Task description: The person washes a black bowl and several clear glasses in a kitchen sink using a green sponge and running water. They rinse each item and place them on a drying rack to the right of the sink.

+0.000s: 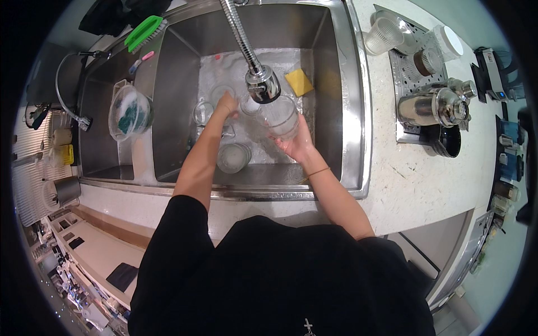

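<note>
My right hand (296,140) holds a clear glass (282,118) tilted beneath the chrome spray head (263,84) of a flexible faucet. To its left, my left hand (228,105) reaches down to a clear round glass (222,93) on the sink floor; its fingertips are partly hidden, so its grip is unclear. Beside that hand stands a glass mug (203,112). Another clear glass (251,105) lies between my hands, partly behind the spray head. Nearer to me is a ribbed glass (234,158). A yellow sponge (299,82) rests at the right of the wet, foamy basin.
Left, a clear tub (131,113) with a soapy green scrubber sits by the divider (144,155); a green brush (144,32) lies behind it. On the right counter, a perforated metal tray (403,63) bears plastic cups, a metal shaker (428,108) and a black bowl (447,142).
</note>
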The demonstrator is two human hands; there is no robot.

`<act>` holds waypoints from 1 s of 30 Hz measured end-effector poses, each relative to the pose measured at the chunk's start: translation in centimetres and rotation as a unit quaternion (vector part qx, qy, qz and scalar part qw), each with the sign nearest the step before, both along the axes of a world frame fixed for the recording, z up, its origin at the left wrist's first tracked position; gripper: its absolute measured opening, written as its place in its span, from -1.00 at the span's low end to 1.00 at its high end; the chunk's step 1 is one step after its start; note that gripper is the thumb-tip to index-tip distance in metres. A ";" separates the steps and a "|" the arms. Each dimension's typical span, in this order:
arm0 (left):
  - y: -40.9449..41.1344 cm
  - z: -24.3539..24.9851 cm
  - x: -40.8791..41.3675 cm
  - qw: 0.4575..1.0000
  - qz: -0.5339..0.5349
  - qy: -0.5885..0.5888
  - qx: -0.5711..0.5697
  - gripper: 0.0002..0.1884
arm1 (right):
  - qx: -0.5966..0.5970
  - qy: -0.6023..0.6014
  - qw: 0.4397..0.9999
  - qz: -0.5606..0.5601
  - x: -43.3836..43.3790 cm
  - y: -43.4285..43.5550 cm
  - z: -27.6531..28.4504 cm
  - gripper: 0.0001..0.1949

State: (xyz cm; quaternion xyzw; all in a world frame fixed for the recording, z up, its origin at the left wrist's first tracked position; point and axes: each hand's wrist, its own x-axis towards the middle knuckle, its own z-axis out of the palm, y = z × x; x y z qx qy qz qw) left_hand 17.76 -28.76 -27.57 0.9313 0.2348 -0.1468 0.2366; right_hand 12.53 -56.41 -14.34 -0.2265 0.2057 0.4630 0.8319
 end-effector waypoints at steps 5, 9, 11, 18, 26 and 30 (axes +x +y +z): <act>-1.6 -0.7 -1.1 0.971 -0.143 0.175 0.078 -0.69 | -0.029 0.018 0.998 -0.047 0.1 -0.7 2.0 -0.40; -1.8 -0.1 -1.8 0.983 -0.121 0.066 0.118 -0.75 | 0.021 0.009 0.998 -0.061 0.0 -0.8 0.8 -0.39; -1.8 0.9 -1.6 0.982 -0.121 -0.011 0.147 -0.76 | -0.006 -0.007 0.996 -0.084 0.1 -0.8 1.5 -0.42; -7.2 5.9 -3.3 0.947 -0.298 0.043 0.115 -0.72 | -0.303 -0.310 0.875 -0.214 -0.2 -0.8 -1.2 -0.56; -16.6 7.6 -8.2 0.937 -0.333 0.064 0.090 -0.70 | -0.367 -0.406 0.789 -0.280 -1.1 0.4 0.9 -0.56; -15.2 -2.2 -8.0 0.884 -0.453 0.027 0.111 -0.70 | -0.075 -0.042 0.977 -0.198 -0.6 1.7 2.8 -0.45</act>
